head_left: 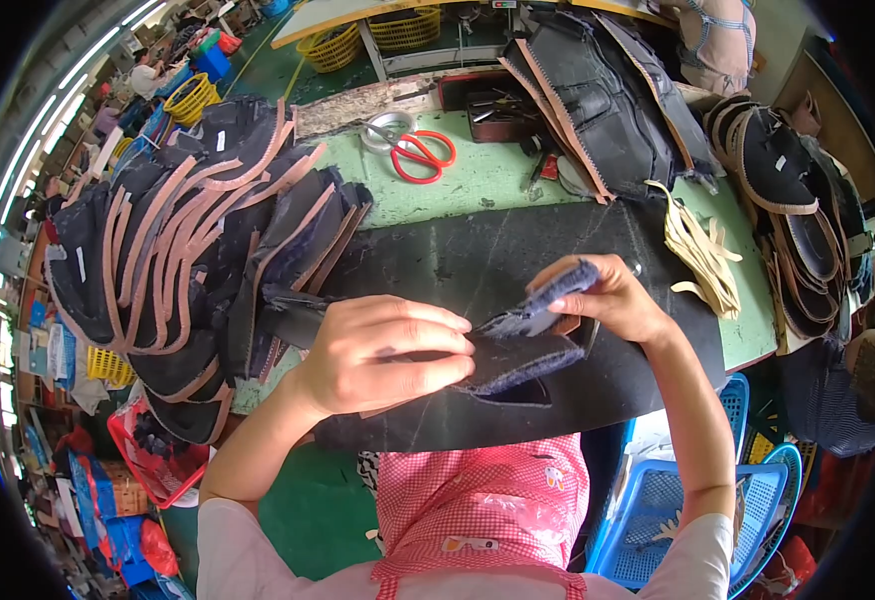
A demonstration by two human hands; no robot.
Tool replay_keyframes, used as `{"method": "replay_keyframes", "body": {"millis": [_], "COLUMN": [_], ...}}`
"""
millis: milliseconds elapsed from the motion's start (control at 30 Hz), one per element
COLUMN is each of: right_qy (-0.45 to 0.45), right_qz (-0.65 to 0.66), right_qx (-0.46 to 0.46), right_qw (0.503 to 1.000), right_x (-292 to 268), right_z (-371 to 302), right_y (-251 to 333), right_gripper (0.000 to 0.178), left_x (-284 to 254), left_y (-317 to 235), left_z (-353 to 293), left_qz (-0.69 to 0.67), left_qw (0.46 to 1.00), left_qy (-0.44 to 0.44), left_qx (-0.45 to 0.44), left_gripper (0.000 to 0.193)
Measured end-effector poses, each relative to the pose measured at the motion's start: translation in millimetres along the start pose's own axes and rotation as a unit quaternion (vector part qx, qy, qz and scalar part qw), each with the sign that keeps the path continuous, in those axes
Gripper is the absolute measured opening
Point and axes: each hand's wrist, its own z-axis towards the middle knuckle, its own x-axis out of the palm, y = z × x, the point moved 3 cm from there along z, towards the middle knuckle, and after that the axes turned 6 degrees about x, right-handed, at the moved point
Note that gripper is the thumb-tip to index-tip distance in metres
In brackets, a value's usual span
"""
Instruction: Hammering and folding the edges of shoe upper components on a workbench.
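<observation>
Between my hands, above the black work mat [418, 260], is a black shoe-upper piece [528, 355] with fuzzy dark-blue lining along its edges. My left hand [383, 355] pinches its left side, fingers pressed together; the fingertips partly hide the piece. With thumb and fingers, my right hand [608, 297] grips a raised flap at the right, bending it up from the lower part. A large pile of black upper pieces with pinkish-tan edge strips [173, 240] lies left of my left hand. Past my right hand rests a bundle of cream strips [703, 250].
Red-handled scissors [423, 158] lie by a tape roll [390, 130] on the green tabletop [478, 180]. More black pieces are stacked at the back [598, 95] and far right [788, 190]. A blue basket [658, 500] and a red basket [163, 450] flank me below.
</observation>
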Motion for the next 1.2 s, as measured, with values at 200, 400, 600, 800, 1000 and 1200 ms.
{"method": "replay_keyframes", "body": {"millis": [200,400,600,800,1000,1200], "right_qy": [-0.192,-0.324,-0.477,-0.421,-0.342,-0.382], "right_qz": [0.031,-0.05,-0.14,-0.513,-0.543,-0.14], "right_qx": [-0.023,-0.005,0.028,0.02,0.045,0.165], "right_qw": [0.981,0.945,0.867,0.748,0.765,0.898], "right_x": [-17.8,-68.3,-118.8,-62.8,-10.5,25.9], "right_z": [27.8,40.6,13.2,-61.2,-81.9,-134.8], "right_y": [-0.9,-15.3,-30.9,-8.5,-41.0,-11.1], "right_gripper": [0.022,0.022,0.028,0.031,0.028,0.029], "left_x": [-26.6,-54.1,-88.9,13.0,113.6,144.9], "left_y": [-18.0,-29.3,-34.6,-16.6,-21.7,-24.8], "left_z": [11.5,15.9,17.2,-23.8,-28.6,-26.0], "left_qz": [0.017,-0.001,-0.188,-0.316,-0.403,-0.154], "left_qw": [0.999,0.999,0.948,0.788,0.819,0.957], "left_qy": [-0.03,-0.042,-0.076,0.299,0.253,0.111], "left_qx": [0.022,0.002,-0.244,-0.435,-0.321,-0.221], "left_gripper": [0.019,0.026,0.035,0.032,0.03,0.032]}}
